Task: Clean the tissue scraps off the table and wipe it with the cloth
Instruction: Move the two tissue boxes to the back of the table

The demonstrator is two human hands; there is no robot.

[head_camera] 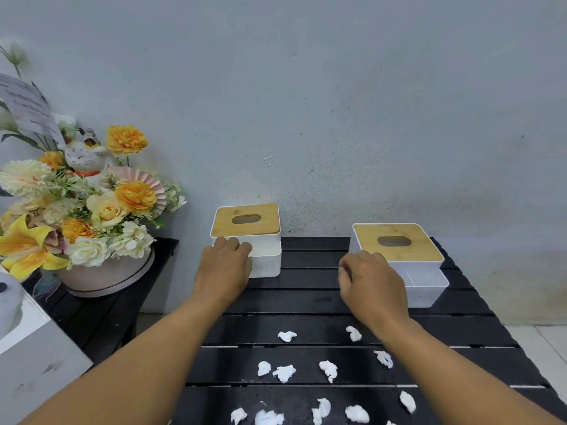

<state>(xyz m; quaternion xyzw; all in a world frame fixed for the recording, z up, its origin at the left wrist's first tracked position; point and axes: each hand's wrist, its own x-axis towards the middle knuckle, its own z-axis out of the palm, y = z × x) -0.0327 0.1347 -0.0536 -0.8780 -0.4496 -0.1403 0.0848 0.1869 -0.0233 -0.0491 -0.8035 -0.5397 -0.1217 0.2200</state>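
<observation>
Cleanup not started. Tissue scraps (283, 372) lie scattered over the black table's (306, 302) near slats; no cloth in view. Left hand (225, 265) grips left tissue box (245, 222). Right hand (371, 283) curls beside right tissue box (399, 240), hold unclear.

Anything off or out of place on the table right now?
Tissue scraps litter the near half of the black table. The right tissue box looks askew: its bamboo-lidded top sits offset from the white base, which juts out in front. The left tissue box shows a similar step.
</observation>
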